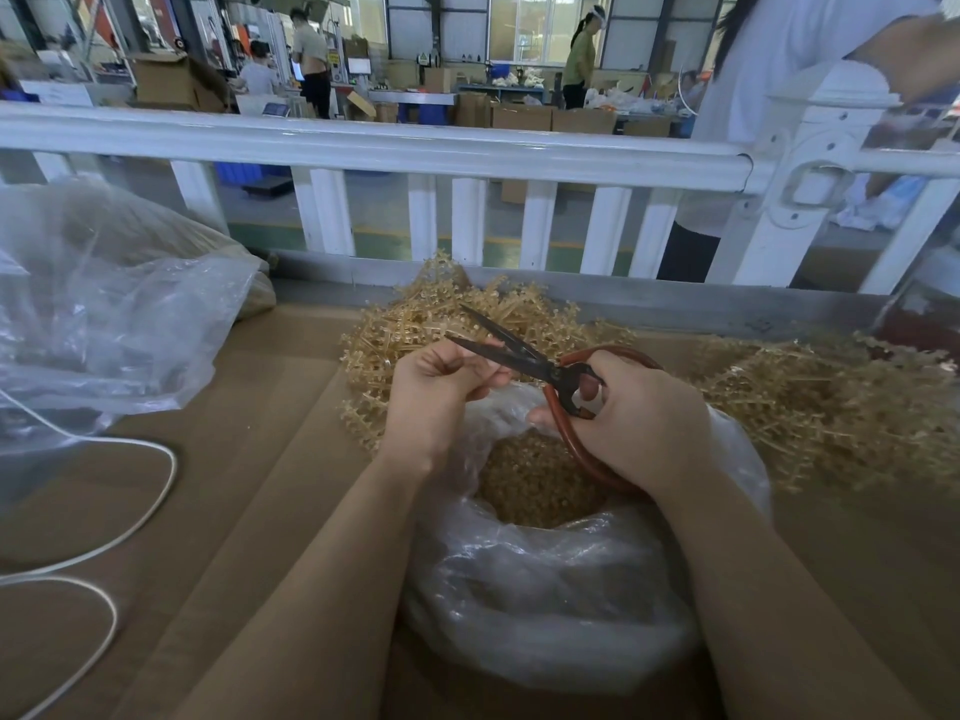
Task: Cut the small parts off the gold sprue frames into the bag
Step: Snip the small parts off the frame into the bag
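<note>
Head view: right hand [631, 413] grips the scissors [524, 361], blades apart, pointing up-left. Left hand [441, 384] has fingers curled; whether they pinch a sprue is unclear. Both sit directly above the open bag [545, 579]. Sprue frames [426, 319] lie just beyond.

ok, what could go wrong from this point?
1. The open scissors blades lie right against the left hand fingers; a nick seems possible.
2. The cut happens near the far rim of the bag, so parts may drop onto the cardboard.
3. What the left hand pinches is too small to see.
</note>
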### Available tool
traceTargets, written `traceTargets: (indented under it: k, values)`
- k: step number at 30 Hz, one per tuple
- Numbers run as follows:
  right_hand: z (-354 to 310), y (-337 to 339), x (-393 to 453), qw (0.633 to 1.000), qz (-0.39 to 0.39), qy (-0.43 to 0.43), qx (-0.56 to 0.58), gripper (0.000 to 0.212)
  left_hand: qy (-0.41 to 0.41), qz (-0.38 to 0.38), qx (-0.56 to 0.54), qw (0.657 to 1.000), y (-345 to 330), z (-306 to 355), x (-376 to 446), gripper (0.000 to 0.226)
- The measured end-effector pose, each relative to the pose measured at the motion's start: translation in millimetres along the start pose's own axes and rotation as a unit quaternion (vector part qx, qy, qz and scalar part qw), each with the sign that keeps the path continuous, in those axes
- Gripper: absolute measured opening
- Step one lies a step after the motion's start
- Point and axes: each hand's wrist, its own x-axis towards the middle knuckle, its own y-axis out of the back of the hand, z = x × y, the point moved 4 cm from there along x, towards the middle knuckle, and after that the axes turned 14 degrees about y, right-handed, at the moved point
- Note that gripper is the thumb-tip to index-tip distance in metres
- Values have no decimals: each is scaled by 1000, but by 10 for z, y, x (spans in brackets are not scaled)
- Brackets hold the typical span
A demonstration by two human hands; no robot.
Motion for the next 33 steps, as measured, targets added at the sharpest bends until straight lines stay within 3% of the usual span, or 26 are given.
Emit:
traceTargets:
  k: [13,18,33]
  values:
    - [41,-21,-14,1000,-13,7,7,51,-8,-37,14,999,28,-14,25,35]
    - [89,-43,-12,1000,-27,0,-1,63,-14,-57,12,998,30,-20,40,31]
    - [64,-38,-11,1000,4,3,8,65,2,-78,-35,996,28,-33,62,18]
